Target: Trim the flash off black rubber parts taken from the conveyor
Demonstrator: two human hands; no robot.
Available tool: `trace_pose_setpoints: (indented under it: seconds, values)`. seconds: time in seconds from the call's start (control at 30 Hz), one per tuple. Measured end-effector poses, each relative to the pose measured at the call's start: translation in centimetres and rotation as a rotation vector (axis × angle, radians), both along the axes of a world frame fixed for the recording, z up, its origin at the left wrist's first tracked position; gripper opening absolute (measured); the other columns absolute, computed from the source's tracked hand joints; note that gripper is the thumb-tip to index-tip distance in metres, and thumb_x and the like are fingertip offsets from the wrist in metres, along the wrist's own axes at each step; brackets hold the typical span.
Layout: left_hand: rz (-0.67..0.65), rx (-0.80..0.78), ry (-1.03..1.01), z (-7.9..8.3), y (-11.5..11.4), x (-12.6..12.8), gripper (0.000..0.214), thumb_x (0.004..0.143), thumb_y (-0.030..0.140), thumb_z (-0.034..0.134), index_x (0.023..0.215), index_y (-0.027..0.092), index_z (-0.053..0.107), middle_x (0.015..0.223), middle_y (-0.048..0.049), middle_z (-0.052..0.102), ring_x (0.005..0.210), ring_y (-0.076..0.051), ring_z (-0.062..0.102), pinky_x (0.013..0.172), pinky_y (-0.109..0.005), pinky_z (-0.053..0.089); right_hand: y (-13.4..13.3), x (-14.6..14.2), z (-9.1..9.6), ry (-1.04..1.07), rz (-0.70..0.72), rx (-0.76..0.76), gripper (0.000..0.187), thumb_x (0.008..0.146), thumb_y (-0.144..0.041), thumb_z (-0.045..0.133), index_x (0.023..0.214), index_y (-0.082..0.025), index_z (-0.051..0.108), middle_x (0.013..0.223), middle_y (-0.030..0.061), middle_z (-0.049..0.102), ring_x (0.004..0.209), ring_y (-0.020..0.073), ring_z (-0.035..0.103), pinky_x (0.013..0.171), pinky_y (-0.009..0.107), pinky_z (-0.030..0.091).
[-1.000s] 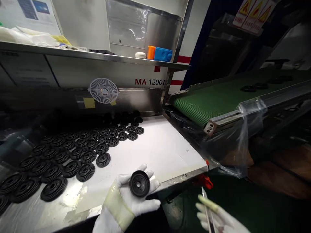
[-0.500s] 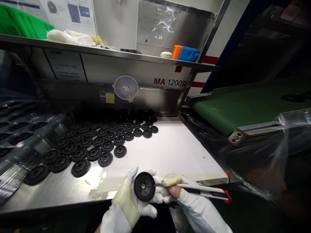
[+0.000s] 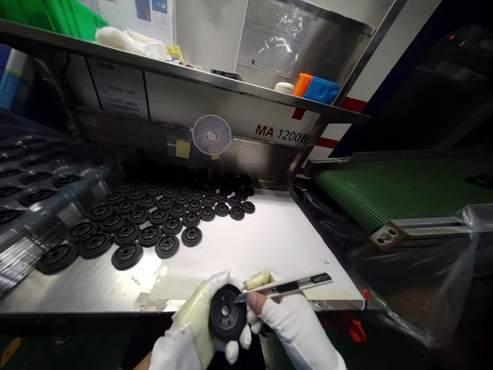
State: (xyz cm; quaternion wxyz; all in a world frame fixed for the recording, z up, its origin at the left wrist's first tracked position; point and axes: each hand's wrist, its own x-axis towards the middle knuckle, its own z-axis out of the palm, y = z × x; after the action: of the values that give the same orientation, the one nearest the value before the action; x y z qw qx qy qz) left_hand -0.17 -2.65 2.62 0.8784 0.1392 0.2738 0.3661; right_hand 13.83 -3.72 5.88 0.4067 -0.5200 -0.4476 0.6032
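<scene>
My left hand [image 3: 200, 313], in a white glove with a yellowish coated palm, grips a round black plastic wheel [image 3: 222, 325] with its face turned up to me. In my right hand [image 3: 269, 308], also gloved but with the thumb bare, is a white and black utility knife [image 3: 300, 284]. Its blade reaches over the wheel's face, close to the hub; whether it touches cannot be made out. Both hands are at the table's front edge. Many similar black wheels [image 3: 167, 246] lie in rows on the left part of the table.
Stacked clear plastic trays [image 3: 38, 226] with black wheels stand at the left. A green conveyor belt [image 3: 404, 185] runs along the right, plastic sheeting hanging by it. Above the white table sheet [image 3: 262, 241] are a small fan [image 3: 211, 134] and a metal shelf [image 3: 173, 69].
The knife has swung from the wheel's right rim to over its face, its handle end rising. The wheel has moved slightly down. The camera view has tilted.
</scene>
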Motion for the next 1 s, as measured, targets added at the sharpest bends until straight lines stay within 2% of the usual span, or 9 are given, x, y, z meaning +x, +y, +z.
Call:
trace_pose_setpoints:
  seconds: [0.17, 0.33, 0.53, 0.73, 0.9, 1.0]
  values:
    - [0.081, 0.074, 0.014, -0.5, -0.7, -0.2, 0.035, 0.081, 0.044, 0.045, 0.08, 0.013, 0.062, 0.062, -0.0111, 0.062, 0.052, -0.019, 0.06, 0.037, -0.022, 0.038, -0.5, -0.5, -0.5, -0.042, -0.045, 0.017, 0.044, 0.07, -0.056, 0.063, 0.056, -0.014, 0.06, 0.052, 0.0034, 0.059, 0.05, 0.0146, 0.055, 0.055, 0.028, 0.043]
    - [0.002, 0.055, 0.056, -0.5, -0.4, 0.0, 0.056, 0.081, 0.055, 0.032, 0.068, 0.009, 0.061, 0.058, -0.0129, 0.059, 0.047, -0.018, 0.057, 0.033, -0.022, 0.033, -0.6, -0.5, -0.7, -0.055, -0.032, -0.005, 0.047, 0.071, -0.057, 0.061, 0.054, -0.014, 0.06, 0.051, 0.0043, 0.059, 0.05, 0.015, 0.055, 0.055, 0.028, 0.043]
    - [-0.013, 0.06, 0.043, -0.1, -0.5, -0.2, 0.063, 0.083, 0.056, 0.028, 0.064, 0.007, 0.063, 0.061, -0.0121, 0.058, 0.05, -0.015, 0.057, 0.037, -0.019, 0.035, -0.2, 0.1, -2.0, -0.11, 0.023, -0.026, 0.047, 0.067, -0.058, 0.064, 0.051, -0.014, 0.061, 0.051, 0.0064, 0.06, 0.05, 0.0171, 0.057, 0.053, 0.029, 0.044]
    - [-0.041, 0.07, 0.095, -0.9, -0.3, 0.0, 0.065, 0.082, 0.057, 0.028, 0.057, 0.007, 0.062, 0.057, -0.0131, 0.058, 0.046, -0.014, 0.055, 0.036, -0.021, 0.034, -0.2, 0.2, -2.7, -0.107, 0.037, -0.038, 0.049, 0.068, -0.06, 0.062, 0.05, -0.015, 0.06, 0.049, 0.0058, 0.06, 0.051, 0.017, 0.057, 0.053, 0.028, 0.044]
    - [-0.008, 0.075, 0.065, -2.0, -0.6, 0.0, 0.05, 0.08, 0.053, 0.038, 0.074, 0.011, 0.066, 0.051, -0.0103, 0.058, 0.047, -0.019, 0.056, 0.037, -0.025, 0.036, -0.5, -0.1, -2.2, -0.081, 0.028, -0.044, 0.045, 0.071, -0.055, 0.063, 0.051, -0.015, 0.059, 0.049, 0.0053, 0.06, 0.049, 0.0159, 0.056, 0.051, 0.027, 0.043]
    - [0.01, 0.067, 0.022, -2.5, -0.9, 0.1, 0.051, 0.079, 0.054, 0.039, 0.083, 0.011, 0.066, 0.051, -0.0103, 0.059, 0.047, -0.02, 0.056, 0.036, -0.025, 0.035, -0.5, -0.1, -1.9, -0.059, 0.041, -0.078, 0.045, 0.073, -0.053, 0.062, 0.051, -0.014, 0.058, 0.049, 0.0056, 0.06, 0.048, 0.0162, 0.057, 0.051, 0.027, 0.042]
